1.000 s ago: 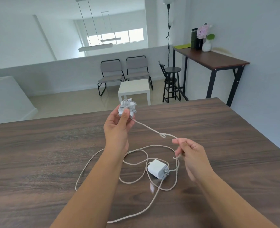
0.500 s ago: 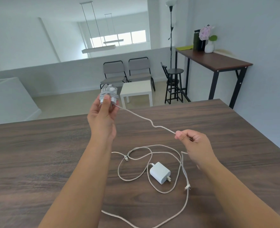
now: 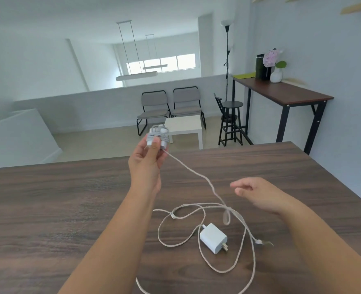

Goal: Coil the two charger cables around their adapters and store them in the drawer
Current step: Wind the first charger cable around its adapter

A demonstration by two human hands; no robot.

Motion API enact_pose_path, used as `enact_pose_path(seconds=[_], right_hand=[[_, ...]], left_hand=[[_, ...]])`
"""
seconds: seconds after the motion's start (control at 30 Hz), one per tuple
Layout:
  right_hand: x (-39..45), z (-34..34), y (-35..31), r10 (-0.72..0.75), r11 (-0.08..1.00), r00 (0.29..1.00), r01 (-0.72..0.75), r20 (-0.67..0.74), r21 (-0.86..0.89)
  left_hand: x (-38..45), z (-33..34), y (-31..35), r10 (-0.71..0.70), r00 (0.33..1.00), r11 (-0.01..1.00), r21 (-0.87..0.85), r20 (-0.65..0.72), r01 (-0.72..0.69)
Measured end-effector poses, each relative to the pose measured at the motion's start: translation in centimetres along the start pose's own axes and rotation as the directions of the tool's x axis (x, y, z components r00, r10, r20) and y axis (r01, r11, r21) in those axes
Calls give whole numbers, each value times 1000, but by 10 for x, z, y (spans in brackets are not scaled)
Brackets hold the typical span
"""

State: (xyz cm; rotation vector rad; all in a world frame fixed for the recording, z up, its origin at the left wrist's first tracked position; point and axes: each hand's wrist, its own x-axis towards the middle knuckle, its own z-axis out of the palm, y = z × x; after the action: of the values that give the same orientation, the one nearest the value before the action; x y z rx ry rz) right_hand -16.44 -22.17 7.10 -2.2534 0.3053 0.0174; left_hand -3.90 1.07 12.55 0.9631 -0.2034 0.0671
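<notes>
My left hand (image 3: 148, 161) is raised above the far edge of the wooden table (image 3: 48, 209) and grips a white adapter (image 3: 157, 136) with cable partly wound round it. Its loose cable (image 3: 198, 177) runs down to the right onto the table. To the right of that cable hovers my right hand (image 3: 258, 193), fingers loosely extended, holding nothing. A second white adapter (image 3: 213, 238) lies on the table between my forearms, prongs toward me, with its own cable (image 3: 175, 230) spread in loops around it. No drawer is in view.
Beyond the table's far edge the floor holds two grey chairs (image 3: 169, 109), a small white table (image 3: 185, 128) and a black stool (image 3: 231, 122). A tall side table (image 3: 281, 96) with a flower vase stands along the right wall.
My right hand has let go of the cable, which now hangs slack down to the table. My left hand still holds the wound adapter up.
</notes>
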Motion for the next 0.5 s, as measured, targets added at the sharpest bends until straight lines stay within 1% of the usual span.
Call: enact_pose_path(seconds=[0.03, 0.07, 0.1, 0.13, 0.17, 0.2, 0.23, 0.27, 0.3, 0.33, 0.4, 0.43, 0.5], right_hand=[[1, 5, -9, -18, 999, 996, 14, -93, -39], [0, 10, -21, -60, 998, 983, 63, -176, 10], [-1, 16, -34, -102, 986, 969, 128, -224, 104], [-2, 22, -50, -136, 957, 965, 186, -223, 224], [-4, 29, -65, -152, 914, 972, 208, -180, 347], [-3, 36, -76, -158, 872, 981, 194, -115, 449], [-2, 42, -84, -163, 832, 984, 175, -69, 527], [2, 47, -86, -157, 797, 985, 165, -64, 581], [6, 50, -85, -149, 774, 984, 178, -98, 608], [9, 49, -84, -139, 784, 977, 208, -161, 585], [14, 43, -76, -165, 862, 942, 281, -291, 422], [13, 37, -72, -196, 885, 924, 312, -329, 347], [10, 25, -70, -274, 901, 896, 366, -349, 232]], left_hand=[[-3, 3, -4, -9, 1000, 1000, 27, 15, 8], [-6, 6, -9, -20, 999, 999, 47, 27, 18], [-9, 10, -13, -31, 999, 998, 57, 38, 29], [-12, 14, -17, -40, 998, 997, 62, 51, 37], [-14, 18, -19, -47, 997, 997, 63, 66, 43], [-15, 21, -20, -53, 995, 997, 67, 80, 48], [-16, 23, -21, -57, 994, 996, 71, 95, 51], [-17, 24, -21, -61, 992, 996, 78, 108, 53], [-17, 24, -20, -69, 990, 995, 86, 122, 58], [-16, 23, -18, -81, 987, 993, 100, 137, 68], [-13, 20, -14, -122, 977, 984, 154, 175, 95], [-12, 17, -13, -147, 970, 977, 183, 196, 112], [-12, 13, -12, -195, 955, 962, 235, 224, 141]])
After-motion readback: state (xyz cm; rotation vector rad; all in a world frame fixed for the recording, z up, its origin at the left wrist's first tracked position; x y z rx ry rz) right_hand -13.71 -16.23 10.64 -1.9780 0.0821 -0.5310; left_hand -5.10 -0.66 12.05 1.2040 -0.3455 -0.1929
